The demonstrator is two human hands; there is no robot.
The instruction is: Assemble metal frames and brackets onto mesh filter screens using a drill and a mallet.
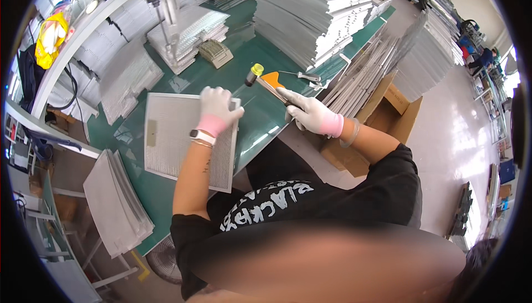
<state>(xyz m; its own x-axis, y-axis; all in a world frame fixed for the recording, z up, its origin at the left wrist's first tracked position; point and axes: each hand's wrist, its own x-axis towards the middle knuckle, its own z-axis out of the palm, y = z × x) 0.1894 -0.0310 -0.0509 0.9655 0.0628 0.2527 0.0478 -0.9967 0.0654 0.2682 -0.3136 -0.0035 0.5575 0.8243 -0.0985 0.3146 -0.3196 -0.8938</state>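
A flat, pale grey mesh panel [177, 136] with a thin metal frame lies on the green table, partly over its near edge. My gloved left hand [217, 109] is on its far right corner, fingers bent at the far edge and thumb at the right side. Held in my gloved right hand [315, 115] is a mallet [271, 90] with a yellow and black head, fingers wrapped round its dark grip. The head is above the table, right of the panel. Close behind the mallet lie an orange flat piece [271, 78] and a screwdriver [309, 77].
Tall stacks of metal sheets [293, 14] stand at the back. A beige ridged block [215, 53] sits beside stacked mesh panels [191, 34]. More sheets [113, 203] lean at the left. An open cardboard box [407, 125] and long strips [360, 73] are at the right.
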